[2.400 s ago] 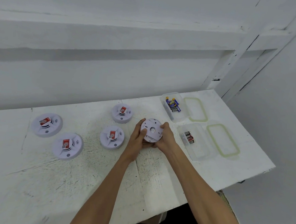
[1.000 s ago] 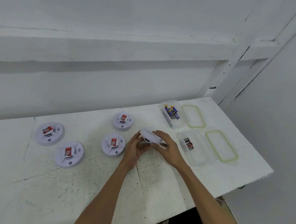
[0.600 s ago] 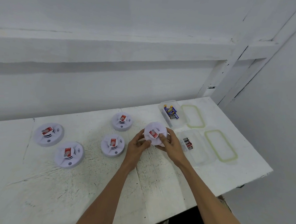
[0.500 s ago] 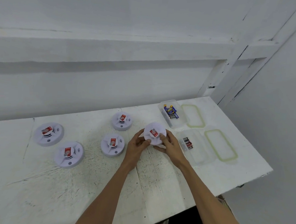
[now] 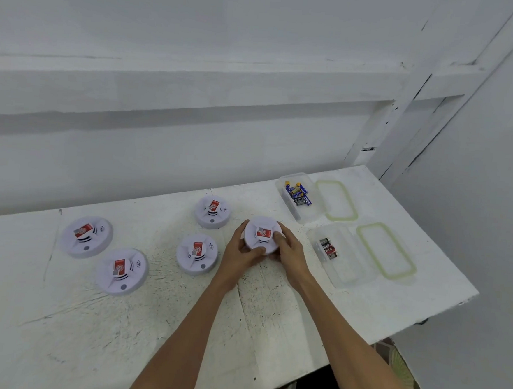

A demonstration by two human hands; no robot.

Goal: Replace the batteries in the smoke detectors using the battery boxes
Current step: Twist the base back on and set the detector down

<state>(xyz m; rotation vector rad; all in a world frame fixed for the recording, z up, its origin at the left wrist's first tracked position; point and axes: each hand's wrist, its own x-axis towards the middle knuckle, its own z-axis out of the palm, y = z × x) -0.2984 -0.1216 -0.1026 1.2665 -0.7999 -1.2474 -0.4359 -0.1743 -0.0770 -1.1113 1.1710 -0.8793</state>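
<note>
A round white smoke detector [image 5: 260, 232] with a red label faces up, low over the table [image 5: 265, 304]. My left hand [image 5: 240, 255] grips its left rim and my right hand [image 5: 289, 251] grips its right rim. Several other white detectors lie face up: one behind [image 5: 212, 212], one beside my left hand [image 5: 196, 253], and two at the left [image 5: 86, 236] [image 5: 121, 270]. A clear battery box [image 5: 302, 197] at the back right holds blue and yellow batteries. A nearer clear box [image 5: 343, 255] holds red and black batteries [image 5: 328, 248].
Two clear lids with green seals lie right of the boxes, one at the back [image 5: 336, 200] and one nearer [image 5: 385, 249]. The table's right edge [image 5: 445, 256] drops off to the floor. A white wall with a ledge rises behind the table.
I have turned the detector over from its back side to its labelled face and lowered it toward the table. Both hands still grip it.
</note>
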